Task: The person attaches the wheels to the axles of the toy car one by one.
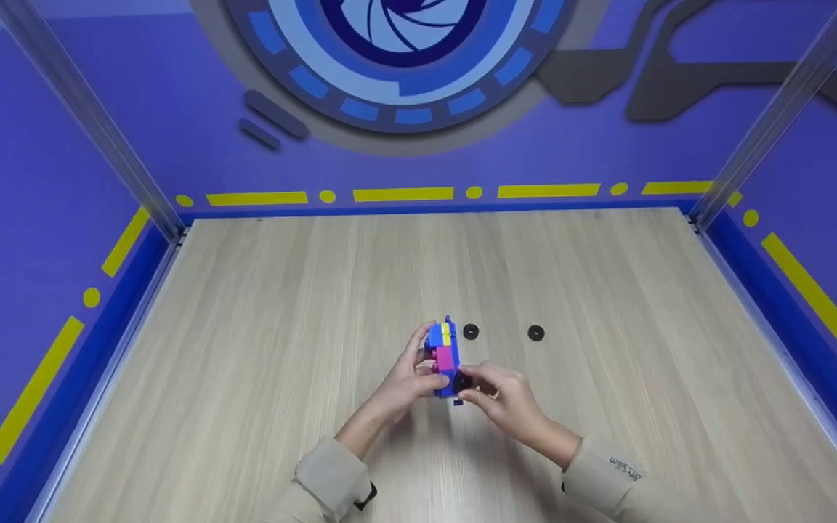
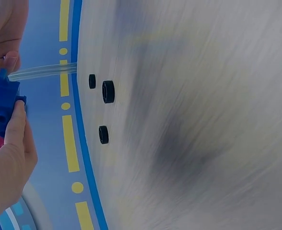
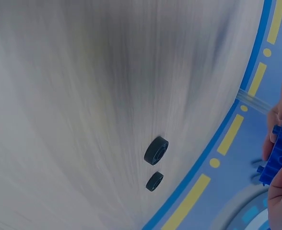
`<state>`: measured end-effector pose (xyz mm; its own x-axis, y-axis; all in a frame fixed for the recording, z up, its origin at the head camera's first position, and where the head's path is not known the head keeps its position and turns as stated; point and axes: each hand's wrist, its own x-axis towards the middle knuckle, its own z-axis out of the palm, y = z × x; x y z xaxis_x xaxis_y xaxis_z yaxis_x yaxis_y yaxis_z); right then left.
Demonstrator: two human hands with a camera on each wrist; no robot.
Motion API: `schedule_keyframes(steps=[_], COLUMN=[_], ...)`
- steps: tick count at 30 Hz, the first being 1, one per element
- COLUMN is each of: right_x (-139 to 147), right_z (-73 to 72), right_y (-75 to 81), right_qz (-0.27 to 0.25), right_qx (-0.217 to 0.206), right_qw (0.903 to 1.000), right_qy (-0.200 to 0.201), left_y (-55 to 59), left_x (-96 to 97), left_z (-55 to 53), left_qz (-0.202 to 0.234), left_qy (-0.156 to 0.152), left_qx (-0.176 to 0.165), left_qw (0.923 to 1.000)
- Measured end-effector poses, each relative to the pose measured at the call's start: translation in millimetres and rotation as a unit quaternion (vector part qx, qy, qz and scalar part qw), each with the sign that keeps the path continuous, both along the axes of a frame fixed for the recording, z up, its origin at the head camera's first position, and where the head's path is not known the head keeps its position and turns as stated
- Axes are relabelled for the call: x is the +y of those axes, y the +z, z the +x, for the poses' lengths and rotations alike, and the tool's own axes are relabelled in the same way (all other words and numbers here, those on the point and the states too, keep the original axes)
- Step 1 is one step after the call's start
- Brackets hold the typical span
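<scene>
Apparently metal posts (image 1: 88,109) flank a blue wall (image 1: 418,171) behind the table (image 1: 317,290).

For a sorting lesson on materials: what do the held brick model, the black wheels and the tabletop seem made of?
Brick model: most likely hard plastic, smooth, judging by its even bright colours and moulded studs.
Black wheels: rubber or plastic, fairly matt, with dull dark rims; the look leaves it open.
Tabletop: wood or wood-effect laminate, smooth-looking, with long pale grain streaks.
</scene>
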<state>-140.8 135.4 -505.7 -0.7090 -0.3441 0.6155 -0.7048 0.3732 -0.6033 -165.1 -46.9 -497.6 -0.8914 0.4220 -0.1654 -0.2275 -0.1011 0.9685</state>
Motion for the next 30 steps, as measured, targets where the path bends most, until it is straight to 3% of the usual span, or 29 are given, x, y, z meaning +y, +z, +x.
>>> schedule_keyframes(steps=[2, 8, 12, 20, 26, 30], right_x=[0, -5, -6, -6, -6, -7], right_z=[-0.8, 6.6, 6.0, -8.2, -11.2, -11.8], right_y=[-1.7, 21.1, 24.1, -6.5, -11.9, -12.7], right_qz=[-0.006, -0.017, -0.018, -0.027, -0.014, -0.008], right_qx=[0.000, 0.004, 0.007, 0.026, 0.061, 0.074], right_qw=[1.0000, 0.9998, 0.9998, 0.9991, 0.9973, 0.9962], right_qy=[0.001, 0.011, 0.007, -0.021, -0.040, -0.046], left_y=[-0.8, -2.7, -2.4, 3.1, 19.9, 19.8], left_x=[0.7, 2.6, 3.7, 4.2, 4.0, 4.8], left_z=[-0.2, -0.6, -0.6, 0.3, 7.4, 7.1], left_qz=[0.002, -0.001, 0.000, -0.002, -0.016, -0.019], left_qy=[0.003, 0.010, 0.015, 0.032, 0.039, 0.045], left_qx=[0.004, 0.010, 0.014, 0.028, 0.048, 0.052], left_qw=[1.0000, 0.9999, 0.9998, 0.9991, 0.9979, 0.9974])
